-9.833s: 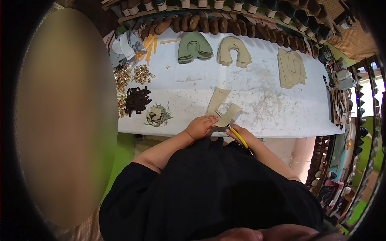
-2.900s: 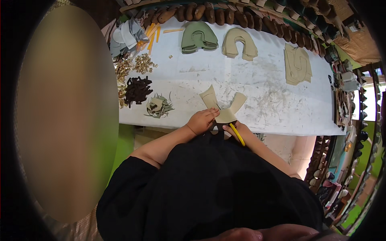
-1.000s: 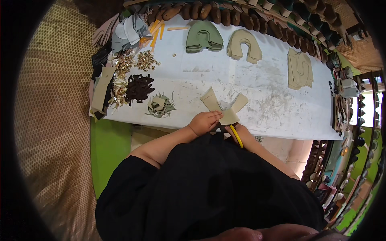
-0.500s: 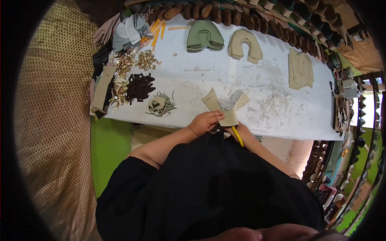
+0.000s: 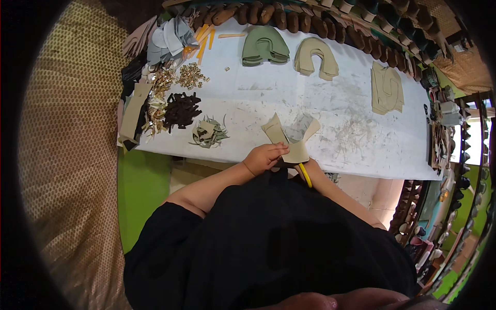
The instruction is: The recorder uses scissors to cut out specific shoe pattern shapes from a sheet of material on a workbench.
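In front of my body, at the table's near edge, is a beige U-shaped shoe upper piece (image 5: 296,152), its two flared ends pointing away from me. My left hand (image 5: 266,156) pinches its left side between thumb and fingers. Below the curved part, my right hand (image 5: 310,168) is closed on yellow-handled scissors (image 5: 305,175). The blades and most of the right fingers are hidden under the piece. A small heap of green and beige scraps (image 5: 209,133) lies to the left of my hands.
On the white-covered table (image 5: 258,103) lie stacks of green (image 5: 264,54) and beige (image 5: 305,59) U-shaped pieces, and more beige pieces (image 5: 386,90) at right. Dark strips (image 5: 182,110) and gold-coloured metal bits (image 5: 191,76) are heaped at left. Brown shoe lasts (image 5: 305,21) line the back.
The upper piece has turned slightly between my hands, its right arm now more upright and seen narrower. My left hand keeps its pinch; the yellow handle has barely shifted.
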Motion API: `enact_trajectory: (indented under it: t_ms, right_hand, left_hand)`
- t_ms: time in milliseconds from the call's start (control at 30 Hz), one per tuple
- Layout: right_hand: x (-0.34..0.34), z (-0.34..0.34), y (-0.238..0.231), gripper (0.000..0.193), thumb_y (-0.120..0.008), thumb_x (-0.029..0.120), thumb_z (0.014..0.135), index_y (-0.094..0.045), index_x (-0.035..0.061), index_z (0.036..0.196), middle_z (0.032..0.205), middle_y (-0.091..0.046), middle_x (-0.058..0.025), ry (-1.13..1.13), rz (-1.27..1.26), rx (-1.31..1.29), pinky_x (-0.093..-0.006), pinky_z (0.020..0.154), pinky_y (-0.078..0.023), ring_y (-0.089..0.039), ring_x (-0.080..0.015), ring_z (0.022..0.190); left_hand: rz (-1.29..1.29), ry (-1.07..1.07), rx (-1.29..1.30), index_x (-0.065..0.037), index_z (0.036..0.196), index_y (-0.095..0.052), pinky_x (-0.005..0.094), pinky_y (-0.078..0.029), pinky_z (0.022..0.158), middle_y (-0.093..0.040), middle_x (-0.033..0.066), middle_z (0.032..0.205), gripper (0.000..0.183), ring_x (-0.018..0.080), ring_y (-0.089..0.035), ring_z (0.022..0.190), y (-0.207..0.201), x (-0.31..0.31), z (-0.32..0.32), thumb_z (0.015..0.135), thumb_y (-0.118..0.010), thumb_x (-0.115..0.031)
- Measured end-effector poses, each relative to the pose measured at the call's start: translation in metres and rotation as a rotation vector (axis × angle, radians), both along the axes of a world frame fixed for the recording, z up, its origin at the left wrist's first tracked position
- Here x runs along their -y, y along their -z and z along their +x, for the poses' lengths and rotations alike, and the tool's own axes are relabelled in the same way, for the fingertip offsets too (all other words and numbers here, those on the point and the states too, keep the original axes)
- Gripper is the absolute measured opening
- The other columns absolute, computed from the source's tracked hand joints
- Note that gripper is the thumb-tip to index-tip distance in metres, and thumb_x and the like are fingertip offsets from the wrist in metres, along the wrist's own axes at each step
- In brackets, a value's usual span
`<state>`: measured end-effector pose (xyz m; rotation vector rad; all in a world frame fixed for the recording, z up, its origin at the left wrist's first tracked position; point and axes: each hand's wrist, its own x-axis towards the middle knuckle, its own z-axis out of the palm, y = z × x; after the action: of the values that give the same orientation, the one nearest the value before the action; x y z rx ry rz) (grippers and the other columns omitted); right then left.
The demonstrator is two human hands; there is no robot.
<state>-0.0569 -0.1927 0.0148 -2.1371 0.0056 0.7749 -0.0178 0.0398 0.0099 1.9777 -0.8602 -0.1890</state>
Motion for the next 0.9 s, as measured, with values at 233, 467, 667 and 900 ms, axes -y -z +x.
enact_trajectory:
  t_ms: [233, 467, 667, 900]
  right_hand:
    - [0.005, -0.005, 0.031, 0.036, -0.056, 0.029, 0.095, -0.058, 0.0103, 0.125, 0.120, -0.064, -0.0195, -0.242, -0.137, 0.157, -0.0404, 0.094, -0.049, -0.059, -0.0391, 0.112]
    - [-0.003, -0.002, 0.000, 0.034, -0.056, 0.025, 0.094, -0.060, 0.0086, 0.123, 0.117, -0.065, -0.0195, -0.150, -0.064, 0.128, -0.0408, 0.092, -0.050, -0.059, -0.0393, 0.110]
    - [-0.001, 0.004, 0.004, 0.035, -0.053, 0.029, 0.096, -0.060, 0.0060, 0.122, 0.118, -0.065, -0.0197, -0.044, 0.057, 0.107, -0.0407, 0.094, -0.049, -0.059, -0.0389, 0.113]
    - [0.008, -0.001, 0.035, 0.030, -0.064, 0.017, 0.087, -0.062, 0.0073, 0.116, 0.111, -0.067, -0.0170, -0.182, -0.034, 0.324, -0.0383, 0.084, -0.052, -0.063, -0.0360, 0.101]
  left_hand:
    - [-0.020, -0.011, -0.017, -0.013, 0.126, -0.064, 0.0343, -0.049, 0.100, -0.063, 0.0084, 0.129, 0.047, 0.0270, -0.059, 0.122, -0.002, 0.004, -0.001, 0.081, -0.062, 0.002]
    - [-0.024, -0.021, -0.012, -0.012, 0.126, -0.063, 0.0344, -0.049, 0.100, -0.064, 0.0089, 0.127, 0.047, 0.0273, -0.059, 0.121, -0.003, 0.000, 0.001, 0.081, -0.062, 0.001]
    - [-0.039, -0.016, -0.034, -0.009, 0.124, -0.065, 0.0342, -0.049, 0.098, -0.066, 0.0091, 0.123, 0.040, 0.0276, -0.061, 0.118, -0.011, 0.001, 0.001, 0.084, -0.062, -0.001]
    - [-0.051, -0.053, -0.030, -0.010, 0.122, -0.067, 0.0336, -0.050, 0.097, -0.067, 0.0083, 0.121, 0.035, 0.0275, -0.063, 0.114, -0.021, 0.002, 0.002, 0.088, -0.062, -0.004]
